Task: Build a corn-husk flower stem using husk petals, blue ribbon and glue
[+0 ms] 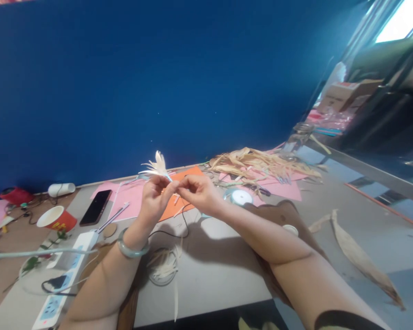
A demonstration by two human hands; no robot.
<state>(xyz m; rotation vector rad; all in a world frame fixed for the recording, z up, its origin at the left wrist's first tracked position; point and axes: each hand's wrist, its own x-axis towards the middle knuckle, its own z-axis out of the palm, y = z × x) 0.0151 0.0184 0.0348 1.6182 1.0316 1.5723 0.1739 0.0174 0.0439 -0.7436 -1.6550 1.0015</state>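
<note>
While both hands pinch it mid-frame, the cream feathery husk flower (157, 166) points up-left, left hand (153, 198) and right hand (198, 193) gripping its stem above the grey surface (220, 270), a red paper cup (57, 219) at left.

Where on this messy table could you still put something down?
Bare grey tabletop lies under the forearms, between the clear dish of strips and the brown cloth. The left side, around the power strip, red cup and phone, is crowded.
</note>
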